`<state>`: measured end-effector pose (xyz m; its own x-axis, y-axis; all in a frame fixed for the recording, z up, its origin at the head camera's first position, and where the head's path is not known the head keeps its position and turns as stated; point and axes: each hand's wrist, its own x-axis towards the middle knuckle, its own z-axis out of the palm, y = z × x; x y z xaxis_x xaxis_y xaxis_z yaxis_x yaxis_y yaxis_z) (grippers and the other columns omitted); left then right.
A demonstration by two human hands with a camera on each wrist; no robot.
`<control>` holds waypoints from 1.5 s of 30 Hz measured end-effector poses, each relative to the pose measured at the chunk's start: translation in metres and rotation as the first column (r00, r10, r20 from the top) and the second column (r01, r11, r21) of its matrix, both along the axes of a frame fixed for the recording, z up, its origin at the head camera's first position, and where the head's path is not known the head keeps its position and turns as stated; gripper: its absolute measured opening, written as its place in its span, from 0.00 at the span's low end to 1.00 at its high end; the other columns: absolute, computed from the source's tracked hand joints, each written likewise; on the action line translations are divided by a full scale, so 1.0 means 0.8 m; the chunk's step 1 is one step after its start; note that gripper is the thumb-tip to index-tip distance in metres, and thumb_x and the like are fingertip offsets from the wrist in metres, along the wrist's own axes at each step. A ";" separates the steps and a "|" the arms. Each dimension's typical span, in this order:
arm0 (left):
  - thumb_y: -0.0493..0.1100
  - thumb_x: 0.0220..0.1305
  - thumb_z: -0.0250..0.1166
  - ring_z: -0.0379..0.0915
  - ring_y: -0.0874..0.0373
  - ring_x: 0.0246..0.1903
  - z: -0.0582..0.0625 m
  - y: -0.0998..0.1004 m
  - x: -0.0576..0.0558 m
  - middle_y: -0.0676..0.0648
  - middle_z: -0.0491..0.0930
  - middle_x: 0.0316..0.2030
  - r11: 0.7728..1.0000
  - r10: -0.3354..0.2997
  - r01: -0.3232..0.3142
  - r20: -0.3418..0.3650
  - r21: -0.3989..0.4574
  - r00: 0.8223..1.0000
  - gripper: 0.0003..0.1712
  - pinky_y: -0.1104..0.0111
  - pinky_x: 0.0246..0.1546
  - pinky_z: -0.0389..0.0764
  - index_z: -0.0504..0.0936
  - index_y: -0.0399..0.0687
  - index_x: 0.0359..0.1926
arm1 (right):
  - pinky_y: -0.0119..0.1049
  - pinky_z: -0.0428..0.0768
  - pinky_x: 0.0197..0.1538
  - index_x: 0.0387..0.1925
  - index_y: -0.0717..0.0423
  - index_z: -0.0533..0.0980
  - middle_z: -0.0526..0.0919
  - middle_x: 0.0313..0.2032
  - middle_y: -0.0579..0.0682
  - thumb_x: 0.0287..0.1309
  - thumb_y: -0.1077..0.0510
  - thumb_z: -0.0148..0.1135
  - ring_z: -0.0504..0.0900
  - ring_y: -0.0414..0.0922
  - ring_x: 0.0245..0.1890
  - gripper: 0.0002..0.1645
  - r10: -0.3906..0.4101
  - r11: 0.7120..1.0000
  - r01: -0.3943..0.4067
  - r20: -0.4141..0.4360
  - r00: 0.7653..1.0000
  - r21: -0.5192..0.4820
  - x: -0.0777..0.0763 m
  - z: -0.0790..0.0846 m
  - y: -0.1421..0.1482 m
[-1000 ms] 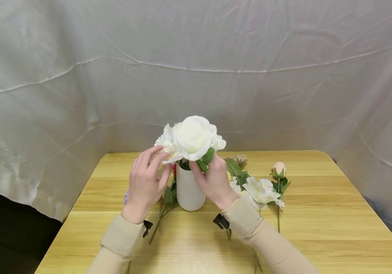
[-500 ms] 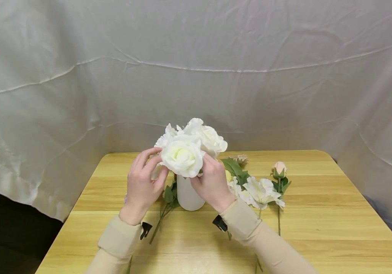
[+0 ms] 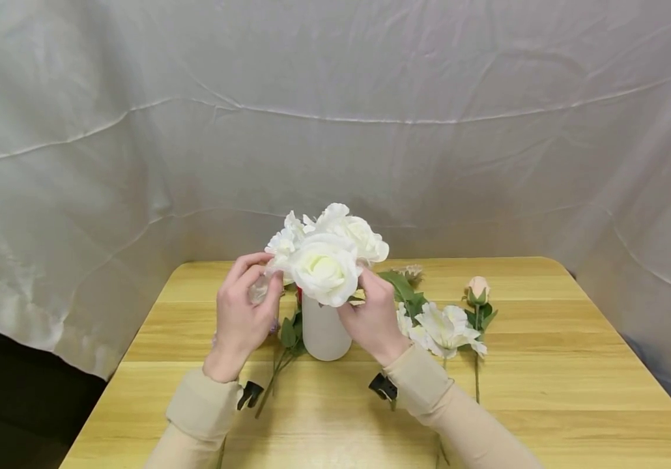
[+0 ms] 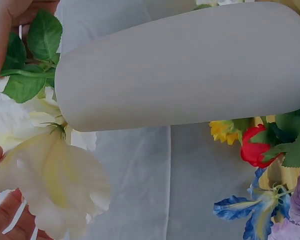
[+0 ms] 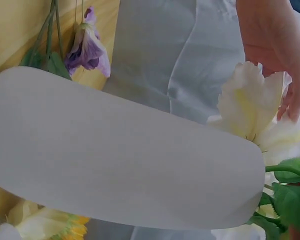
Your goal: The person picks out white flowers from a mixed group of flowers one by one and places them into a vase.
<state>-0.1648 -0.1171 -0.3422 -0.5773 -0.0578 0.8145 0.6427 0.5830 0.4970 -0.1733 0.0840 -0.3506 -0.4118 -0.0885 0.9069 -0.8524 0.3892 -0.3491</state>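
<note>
In the head view a white vase [image 3: 326, 332] stands upright, with several white blooms massed over its mouth. A large white rose [image 3: 325, 268] faces forward at the front of the bunch. My right hand [image 3: 373, 309] grips it just under the bloom, beside its green leaves [image 4: 35, 55] in the left wrist view. Across the vase, my left hand [image 3: 244, 306] has its thumb and curled fingers about the outer petals of a white flower with yellow streaks [image 4: 57, 180]. The stems inside the vase are hidden by its wall.
On the wooden table [image 3: 546, 391], right of the vase, lie white flowers [image 3: 447, 329] and a pale pink rosebud [image 3: 479, 290]. To the left are leafy stems [image 3: 279, 374]. The left wrist view shows a red flower [image 4: 257, 146] and a blue flower [image 4: 252, 207] beyond the vase.
The front rose has tipped forward and down, then shifted slightly right, uncovering another white rose behind it. My left thumb has risen toward the petals on its side; my right hand stays by the rose.
</note>
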 end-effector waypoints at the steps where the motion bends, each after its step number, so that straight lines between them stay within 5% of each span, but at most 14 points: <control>1: 0.34 0.62 0.65 0.82 0.45 0.44 0.000 0.000 0.000 0.39 0.85 0.46 1.000 0.000 0.000 0.009 0.007 1.000 0.05 0.76 0.49 0.78 0.84 0.36 0.30 | 0.36 0.89 0.39 0.47 0.68 0.79 0.88 0.39 0.62 0.62 0.60 0.64 0.89 0.53 0.34 0.16 0.009 1.000 -0.009 0.002 1.000 -0.016 0.000 0.000 0.000; 5: 0.34 0.61 0.65 0.83 0.46 0.43 0.001 0.000 0.000 0.40 0.85 0.45 0.999 0.006 -0.007 0.030 0.032 1.000 0.06 0.76 0.46 0.77 0.85 0.37 0.28 | 0.36 0.88 0.37 0.49 0.67 0.80 0.88 0.43 0.63 0.66 0.56 0.64 0.89 0.53 0.34 0.18 0.001 0.999 -0.001 0.005 1.000 -0.052 0.000 0.000 0.001; 15: 0.35 0.64 0.64 0.83 0.46 0.43 0.002 0.001 0.002 0.40 0.86 0.45 0.998 0.002 -0.007 0.065 0.070 0.998 0.14 0.77 0.48 0.76 0.80 0.38 0.20 | 0.37 0.87 0.42 0.43 0.63 0.82 0.89 0.39 0.58 0.51 0.68 0.72 0.88 0.49 0.37 0.15 0.006 1.000 -0.006 0.012 1.000 0.025 -0.001 0.003 -0.007; 20: 0.35 0.62 0.64 0.83 0.46 0.42 0.001 0.000 0.002 0.39 0.86 0.44 0.999 -0.014 0.013 0.023 0.045 1.000 0.13 0.79 0.46 0.76 0.81 0.39 0.20 | 0.35 0.79 0.28 0.39 0.60 0.82 0.87 0.31 0.54 0.52 0.65 0.73 0.82 0.44 0.27 0.11 -0.071 0.993 0.071 -0.003 0.997 0.092 -0.001 0.006 -0.012; 27: 0.34 0.59 0.65 0.83 0.46 0.44 0.002 -0.002 0.003 0.39 0.85 0.44 0.999 -0.035 0.035 0.011 0.027 0.999 0.04 0.77 0.50 0.78 0.84 0.38 0.29 | 0.36 0.88 0.37 0.40 0.61 0.83 0.90 0.37 0.56 0.50 0.65 0.72 0.90 0.48 0.35 0.12 -0.131 0.981 0.133 -0.024 0.991 0.142 -0.004 0.010 -0.020; 31: 0.32 0.59 0.65 0.83 0.45 0.45 0.004 -0.002 0.002 0.38 0.85 0.44 0.998 -0.042 0.041 0.004 0.043 0.999 0.06 0.77 0.53 0.77 0.85 0.36 0.37 | 0.32 0.82 0.27 0.33 0.59 0.81 0.89 0.31 0.53 0.49 0.65 0.71 0.87 0.46 0.27 0.08 -0.152 0.976 0.153 -0.022 0.988 0.152 -0.005 0.012 -0.023; 36: 0.32 0.61 0.64 0.84 0.44 0.44 0.006 -0.001 0.000 0.38 0.86 0.42 0.998 -0.033 0.033 -0.003 0.062 0.999 0.03 0.76 0.54 0.78 0.84 0.35 0.33 | 0.31 0.72 0.20 0.29 0.58 0.78 0.82 0.23 0.49 0.50 0.65 0.71 0.76 0.42 0.19 0.07 -0.151 0.978 0.152 -0.023 0.988 0.145 -0.005 0.015 -0.025; 45: 0.34 0.64 0.65 0.85 0.44 0.40 0.010 -0.001 -0.003 0.37 0.87 0.39 0.992 0.021 -0.029 0.066 0.125 0.998 0.11 0.70 0.46 0.79 0.82 0.36 0.24 | 0.32 0.83 0.28 0.38 0.63 0.81 0.87 0.29 0.54 0.46 0.69 0.72 0.83 0.45 0.25 0.15 -0.102 0.985 0.104 -0.020 0.995 0.138 -0.005 0.011 -0.016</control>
